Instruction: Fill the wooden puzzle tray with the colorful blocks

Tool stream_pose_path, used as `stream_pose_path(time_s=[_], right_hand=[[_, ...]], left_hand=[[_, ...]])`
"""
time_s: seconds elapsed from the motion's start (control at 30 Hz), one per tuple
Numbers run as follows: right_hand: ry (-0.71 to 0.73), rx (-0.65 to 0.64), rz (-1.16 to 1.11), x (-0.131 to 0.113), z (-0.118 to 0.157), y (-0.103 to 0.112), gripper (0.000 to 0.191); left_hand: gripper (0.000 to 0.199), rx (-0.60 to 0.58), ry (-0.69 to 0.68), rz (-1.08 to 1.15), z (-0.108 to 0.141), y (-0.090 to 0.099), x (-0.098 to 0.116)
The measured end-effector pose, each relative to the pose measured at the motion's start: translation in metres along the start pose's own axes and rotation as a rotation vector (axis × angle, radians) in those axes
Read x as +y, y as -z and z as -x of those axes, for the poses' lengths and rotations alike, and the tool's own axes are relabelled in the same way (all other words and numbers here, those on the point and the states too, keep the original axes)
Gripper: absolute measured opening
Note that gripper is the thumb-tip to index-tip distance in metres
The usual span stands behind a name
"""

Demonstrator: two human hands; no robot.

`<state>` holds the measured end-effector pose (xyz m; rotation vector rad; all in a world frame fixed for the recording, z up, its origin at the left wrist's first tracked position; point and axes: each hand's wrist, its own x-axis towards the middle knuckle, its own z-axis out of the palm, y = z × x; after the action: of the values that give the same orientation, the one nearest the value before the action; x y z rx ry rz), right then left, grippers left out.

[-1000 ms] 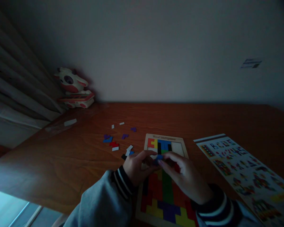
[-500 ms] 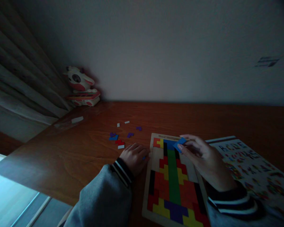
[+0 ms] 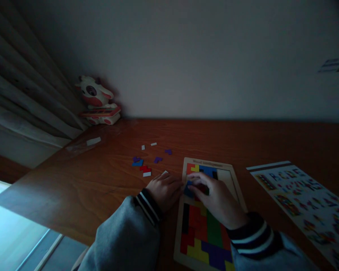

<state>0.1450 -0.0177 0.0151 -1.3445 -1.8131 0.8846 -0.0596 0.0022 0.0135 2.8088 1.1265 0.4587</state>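
A wooden puzzle board (image 3: 179,229) with red, yellow, green, black and purple pieces lies in front of me. My right hand (image 3: 214,195) is over its upper part, thumb and fingers pinching a blue piece (image 3: 189,189) at the board's left side. Resting on the table at the board's left edge is my left hand (image 3: 166,189), palm down, fingers together; a pale piece (image 3: 165,172) shows just beyond it, and whether anything is under the hand is hidden. Loose purple pieces (image 3: 158,160), a blue piece (image 3: 138,163) and a red piece (image 3: 144,168) lie farther left.
A printed pattern sheet (image 3: 299,199) lies to the right of the board. At the table's back left stands a cow toy (image 3: 97,99) beside a curtain (image 3: 31,82). Clear plastic with a white label (image 3: 93,141) lies near the table's left edge.
My right hand has moved left and slightly down across the board with the blue piece. The pale piece now shows beyond my left hand. The view has shifted slightly.
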Motion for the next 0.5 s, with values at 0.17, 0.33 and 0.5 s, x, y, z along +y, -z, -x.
stream_pose_path(time_s=[0.17, 0.33, 0.5], right_hand=[[0.036, -0.04, 0.127, 0.0037, -0.0007, -0.0033, 0.022], [0.019, -0.03, 0.352, 0.0025, 0.001, -0.0029, 0.019], [0.095, 0.095, 0.313, 0.0079, -0.0002, 0.0049, 0.019]], left_hand=[[0.022, 0.002, 0.009, -0.016, 0.0004, 0.0, 0.0004], [0.017, 0.025, 0.004, -0.036, 0.0011, -0.0036, -0.001], [0.02, 0.151, -0.1, -0.017, 0.0032, -0.0083, -0.0026]])
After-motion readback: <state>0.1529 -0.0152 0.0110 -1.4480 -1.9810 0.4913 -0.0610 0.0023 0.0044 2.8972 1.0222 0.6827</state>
